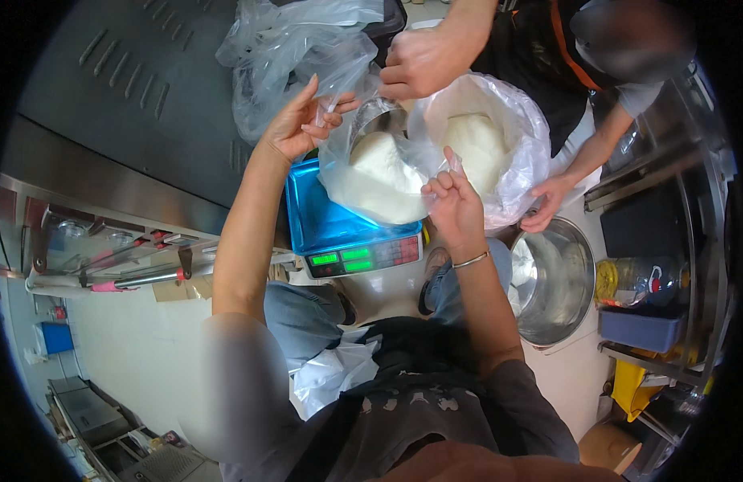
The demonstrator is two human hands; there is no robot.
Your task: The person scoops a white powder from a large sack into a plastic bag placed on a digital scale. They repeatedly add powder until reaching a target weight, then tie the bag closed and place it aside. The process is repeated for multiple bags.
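A clear plastic bag with white powder in it rests on a blue-topped digital scale, its green display lit. My left hand grips the bag's rim on the left, thumb raised and fingers curled over the film. On the right side, my right hand pinches the same rim. Between my hands the bag's mouth is spread. A shiny metal scoop or bowl sits at the far side of the mouth, below a co-worker's closed hand; their grip on it is partly hidden.
Beyond my right hand stands a large plastic sack of whitish powder, with the co-worker's other hand beside it. A steel pot is on the floor at right, near a shelf rack. Loose plastic bags lie far left, beside a grey machine.
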